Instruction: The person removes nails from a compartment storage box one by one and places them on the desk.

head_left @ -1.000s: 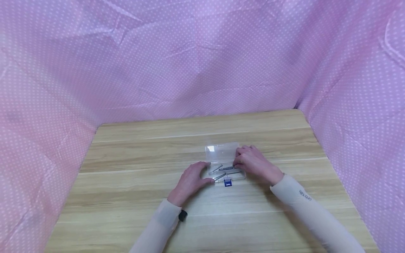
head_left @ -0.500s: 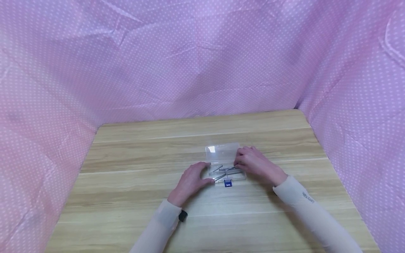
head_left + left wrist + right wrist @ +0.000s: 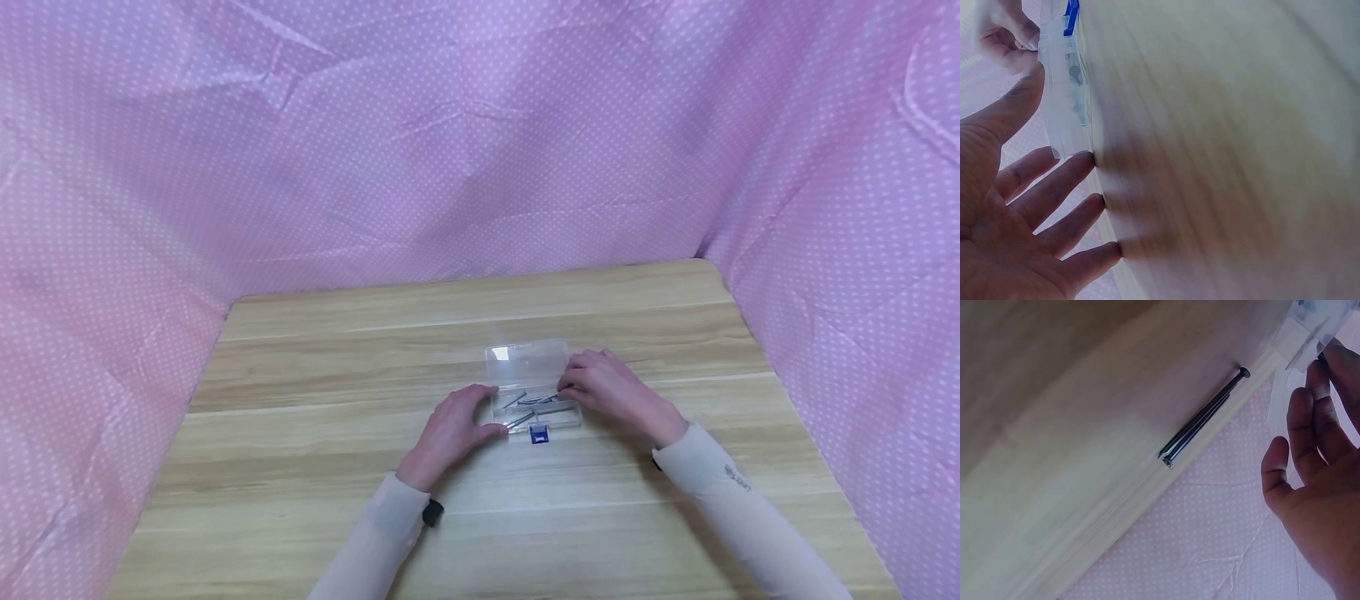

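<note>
Spreading across the left end of a clear plastic box (image 3: 566, 420), the left hand (image 3: 450, 429) in my head view sets its thumb at the near corner and its forefinger at the far one. The box lies on the wood-grained table (image 3: 292, 467), its lid (image 3: 528, 362) laid back away from me and a blue latch (image 3: 539, 434) hanging at the near edge. I see nails (image 3: 521, 420) lying at various angles inside. At the right end, the right hand (image 3: 611, 390) pinches a nail (image 3: 549, 398) that slants over the others.

From the left wrist I get the fingers fanned apart, thumb and forefinger touching the box and the other fingertips down on the table.

Over on the right wrist feed, thumb and forefinger close on a small dark tip beside the box corner; I cannot make out more of it. The little finger stands apart from the rest. At least two loose nails (image 3: 1202, 414) lie side by side on the table, near that hand.
</note>
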`<state>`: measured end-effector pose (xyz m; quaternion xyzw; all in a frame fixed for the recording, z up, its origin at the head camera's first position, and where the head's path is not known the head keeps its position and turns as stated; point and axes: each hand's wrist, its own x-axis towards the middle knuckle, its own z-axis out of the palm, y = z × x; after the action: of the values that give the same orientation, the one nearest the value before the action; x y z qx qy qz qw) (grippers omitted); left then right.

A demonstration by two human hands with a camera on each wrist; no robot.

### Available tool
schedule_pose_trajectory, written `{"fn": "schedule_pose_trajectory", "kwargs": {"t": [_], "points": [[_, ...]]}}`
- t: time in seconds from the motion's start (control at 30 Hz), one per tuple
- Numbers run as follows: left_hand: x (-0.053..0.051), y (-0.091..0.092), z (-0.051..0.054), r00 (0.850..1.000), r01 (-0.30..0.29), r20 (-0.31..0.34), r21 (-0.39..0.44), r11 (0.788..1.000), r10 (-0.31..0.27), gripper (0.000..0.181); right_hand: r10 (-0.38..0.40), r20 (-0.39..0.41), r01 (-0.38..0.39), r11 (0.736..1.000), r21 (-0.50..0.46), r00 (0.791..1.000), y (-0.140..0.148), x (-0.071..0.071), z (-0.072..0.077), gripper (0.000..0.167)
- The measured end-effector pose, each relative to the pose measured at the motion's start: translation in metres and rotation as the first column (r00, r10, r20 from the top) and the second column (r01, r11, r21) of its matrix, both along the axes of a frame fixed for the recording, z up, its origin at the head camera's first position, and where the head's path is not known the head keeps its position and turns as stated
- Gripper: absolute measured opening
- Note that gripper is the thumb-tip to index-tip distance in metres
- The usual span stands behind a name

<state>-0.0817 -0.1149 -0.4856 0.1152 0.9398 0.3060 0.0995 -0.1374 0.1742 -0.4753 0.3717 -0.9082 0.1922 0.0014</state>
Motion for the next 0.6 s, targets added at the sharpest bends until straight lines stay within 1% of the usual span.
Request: {"fn": "schedule_pose_trajectory", "kwargs": {"t": [0.1,0.17,0.3,0.4,0.6], "points": [[-0.0001,-0.0007,-0.0005,1.000,0.007,-0.007,0.002,1.000,-0.007,0.067,-0.006,-0.023,0.006,1.000,-0.015,1.000,0.0013,0.0006,-0.0007,0.010],[-0.0003,-0.0010,-0.0006,1.000,0.010,-0.010,0.003,1.000,-0.010,0.067,-0.016,-0.022,0.016,1.000,-0.023,1.000,0.0021,0.0014,-0.0005,0.010],[-0.0003,-0.0010,0.0003,1.000,0.009,-0.007,0.003,1.000,-0.009,0.067,-0.035,0.002,0.035,0.999,-0.036,0.999,0.0035,0.0032,0.0017,0.010],[-0.0003,-0.0010,0.0005,1.000,0.008,-0.003,0.004,1.000,-0.008,0.067,-0.045,0.006,0.045,0.998,-0.037,0.999,0.0046,0.0042,0.0020,0.010],[0.0000,-0.0008,0.0013,1.000,0.005,0.000,0.005,1.000,-0.005,0.067,-0.056,-0.026,0.054,0.997,-0.051,0.998,0.0073,0.0050,0.0010,0.009]]}}
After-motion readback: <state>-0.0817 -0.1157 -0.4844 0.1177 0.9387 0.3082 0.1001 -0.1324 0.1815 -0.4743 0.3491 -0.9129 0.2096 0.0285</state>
